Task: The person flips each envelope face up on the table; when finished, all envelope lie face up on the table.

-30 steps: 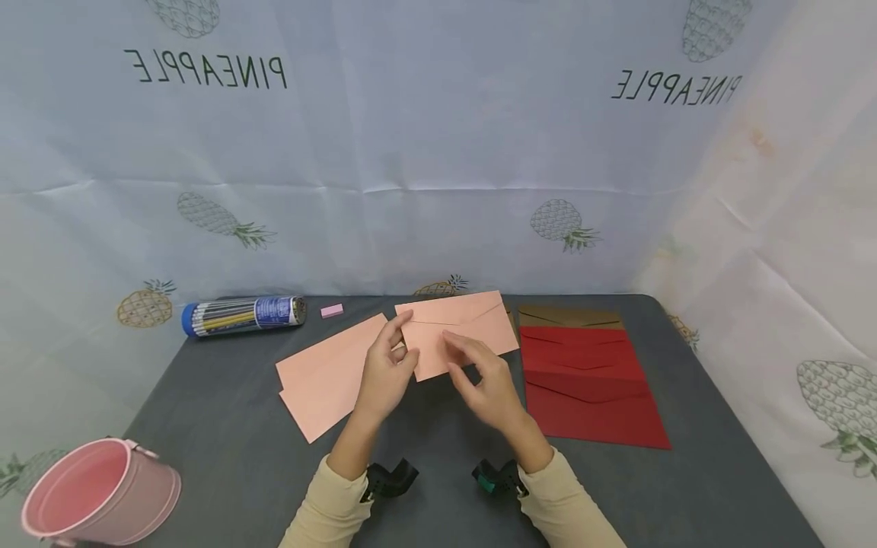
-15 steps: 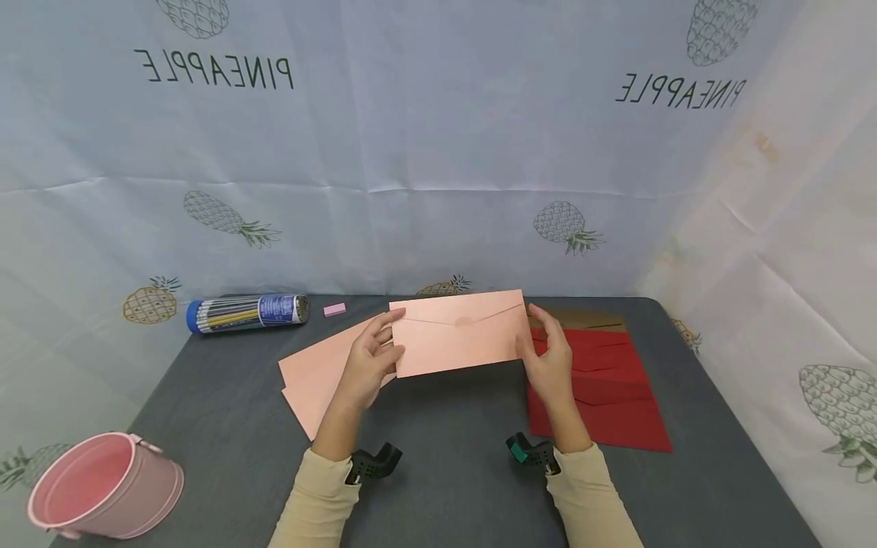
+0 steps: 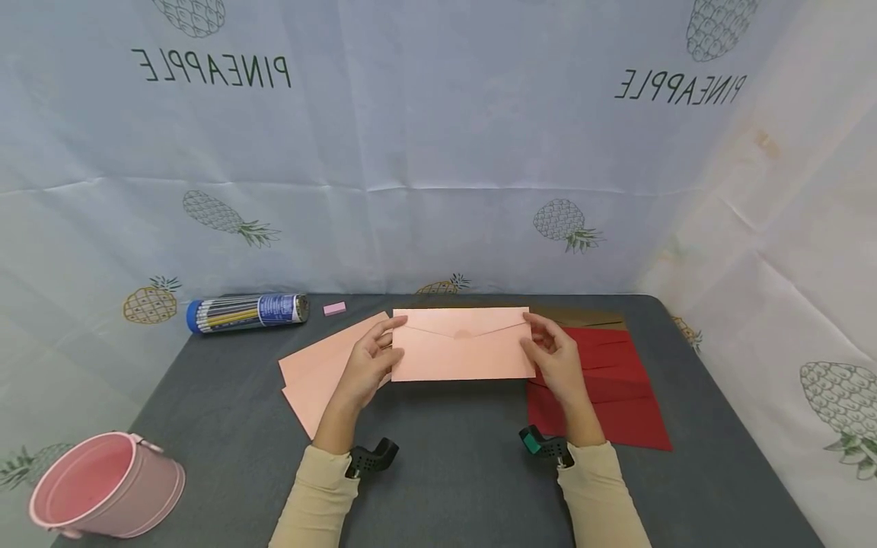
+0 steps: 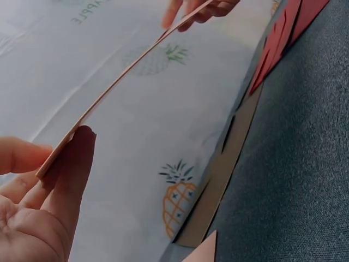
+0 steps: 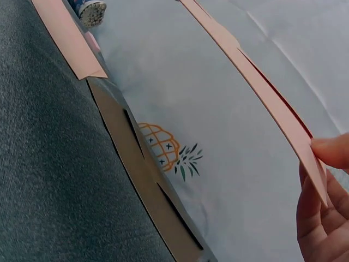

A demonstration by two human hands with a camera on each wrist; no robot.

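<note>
A pink envelope [image 3: 462,354], its flap side facing me, is held up above the table between both hands. My left hand [image 3: 366,363] pinches its left end, thumb on the near face. At the other end, my right hand [image 3: 556,359] pinches the right edge. Both wrist views show the envelope edge-on and slightly bowed, raised off the tabletop. Behind my left hand lie more pink envelopes [image 3: 322,369], overlapping each other. Red envelopes [image 3: 603,396] lie under and beyond my right hand, partly hidden by it. A brown envelope [image 4: 218,174] lies at the table's back edge.
A pink bucket [image 3: 147,487] stands at the left front corner. Along the back left lie a clear tube of pencils [image 3: 247,313] with a blue cap and a small pink eraser [image 3: 334,309]. A pineapple-print cloth [image 3: 438,137] hangs behind the dark table [image 3: 452,457].
My right hand has moved from the envelope's middle to its right end and taken hold there. The envelope has levelled from its tilt and come slightly lower.
</note>
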